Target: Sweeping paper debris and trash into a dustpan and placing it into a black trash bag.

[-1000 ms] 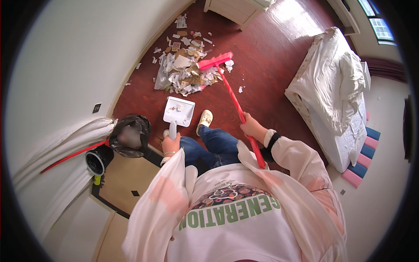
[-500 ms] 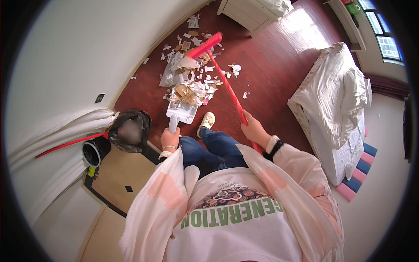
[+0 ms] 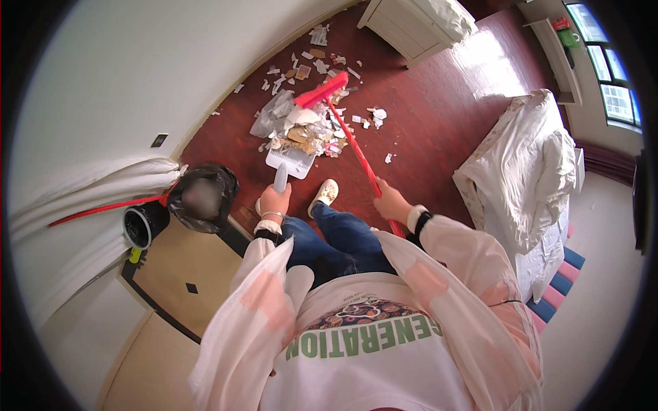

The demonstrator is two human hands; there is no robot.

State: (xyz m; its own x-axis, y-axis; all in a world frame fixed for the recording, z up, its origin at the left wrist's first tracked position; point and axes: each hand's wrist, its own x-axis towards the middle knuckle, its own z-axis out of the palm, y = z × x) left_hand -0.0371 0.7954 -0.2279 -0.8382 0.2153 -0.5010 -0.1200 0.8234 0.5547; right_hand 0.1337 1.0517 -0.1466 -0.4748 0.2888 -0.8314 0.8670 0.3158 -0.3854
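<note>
My left hand is wrapped round the grey handle of a white dustpan, which is low over the dark red floor with its front edge at a heap of litter. The heap is made of paper scraps, brown cardboard bits and clear plastic. My right hand grips the red pole of a broom. The broom's red head lies across the far side of the heap, bristles hidden from above. More paper scraps are scattered beyond the broom head, toward the wall.
To my left are a black bag, a black bucket and a white curtain. A white cabinet stands at the far side. A bed with white bedding is to my right. Small scraps lie right of the broom.
The broom head has come nearer to me, drawing the heap together against the dustpan. Both hands keep their hold. The whole view has shifted slightly.
</note>
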